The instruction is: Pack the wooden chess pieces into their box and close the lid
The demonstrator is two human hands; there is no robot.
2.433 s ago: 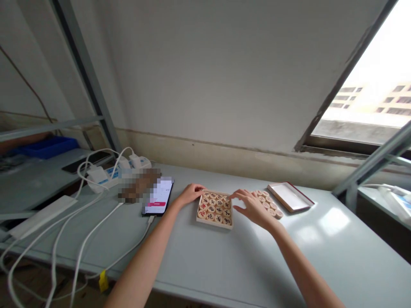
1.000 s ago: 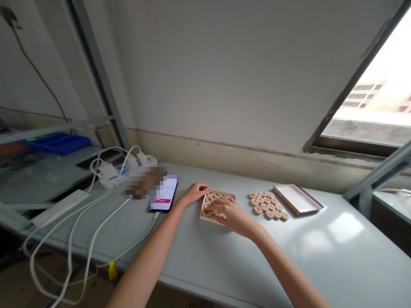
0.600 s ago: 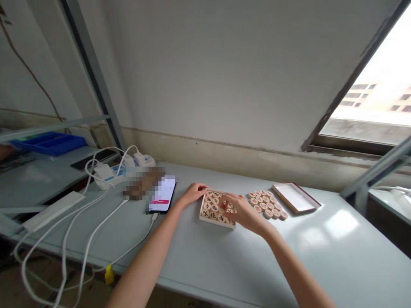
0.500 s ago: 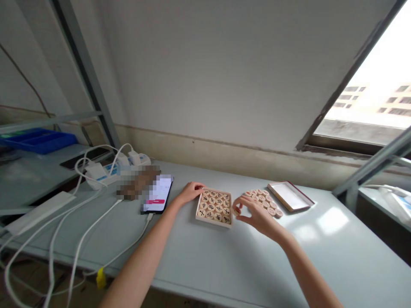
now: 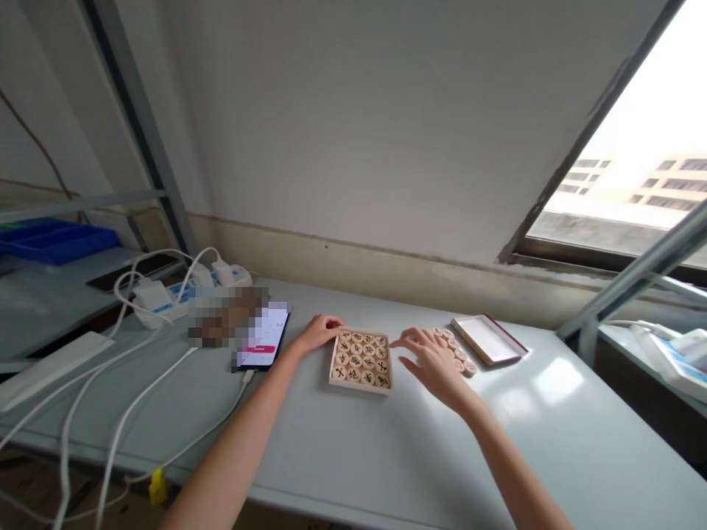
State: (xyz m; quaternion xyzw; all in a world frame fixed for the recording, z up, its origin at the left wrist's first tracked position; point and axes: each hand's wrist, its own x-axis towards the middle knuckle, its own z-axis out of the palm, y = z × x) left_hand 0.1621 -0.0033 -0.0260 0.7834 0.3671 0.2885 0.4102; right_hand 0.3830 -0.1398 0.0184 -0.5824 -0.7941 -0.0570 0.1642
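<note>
A square wooden tray [image 5: 359,389] sits on the grey table [image 5: 387,449], filled with round wooden Chinese chess pieces [image 5: 360,359] with black characters facing up. My left hand [image 5: 317,333] rests against the tray's far left corner, holding nothing. My right hand [image 5: 434,366] hovers just right of the tray, fingers spread and empty. Under and beyond those fingers lies a small group of loose chess pieces [image 5: 456,350], partly hidden by the hand.
A shallow box [image 5: 489,340] with a white inside and dark red edge lies right of the loose pieces. A smartphone [image 5: 262,335] lies left of the tray, near a power strip [image 5: 166,303] with white cables. A window [image 5: 618,191] is at upper right.
My right hand has moved back from the tray's right edge, and no piece shows in its fingers. The loose group looks smaller than a second ago, and the tray looks fuller.
</note>
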